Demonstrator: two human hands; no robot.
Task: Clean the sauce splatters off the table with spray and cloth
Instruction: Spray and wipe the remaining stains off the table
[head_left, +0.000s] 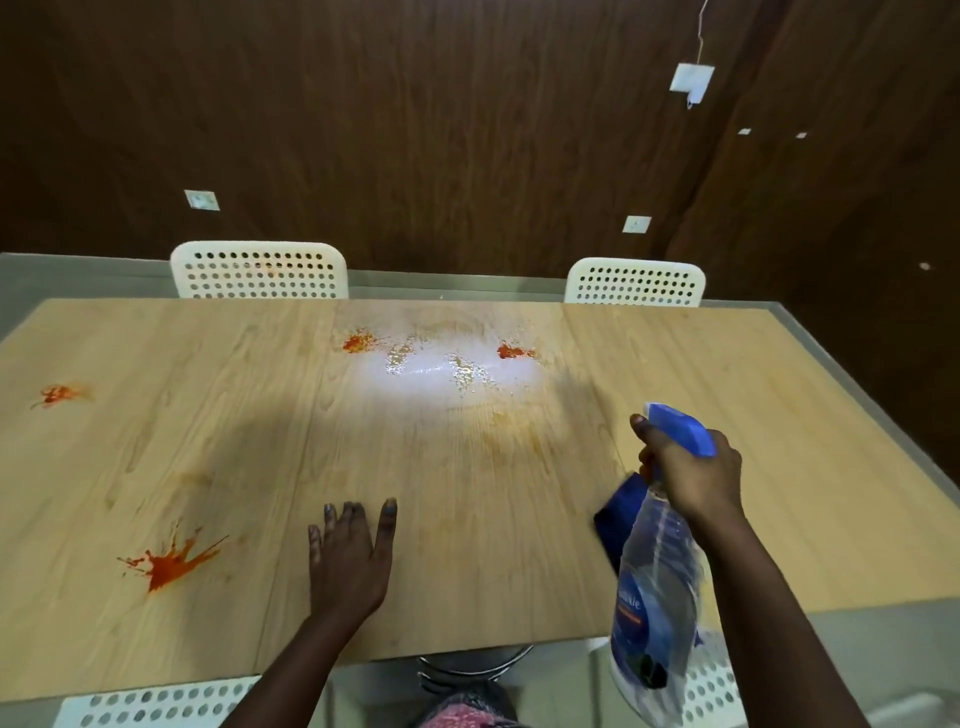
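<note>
Right hand (691, 475) grips spray bottle (657, 587) lower right; left hand (349, 553) flat, fingers spread on table (779, 415); sauce splatter (171, 558) lower left.

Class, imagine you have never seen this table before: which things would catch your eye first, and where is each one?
The red sauce splatters stand out on the pale wooden table: the largest near the front left, another at the far left, and two towards the back beside a wet, shiny patch. On the right, the right hand grips a clear spray bottle with a blue trigger head, while the left hand rests flat on the tabletop.
</note>
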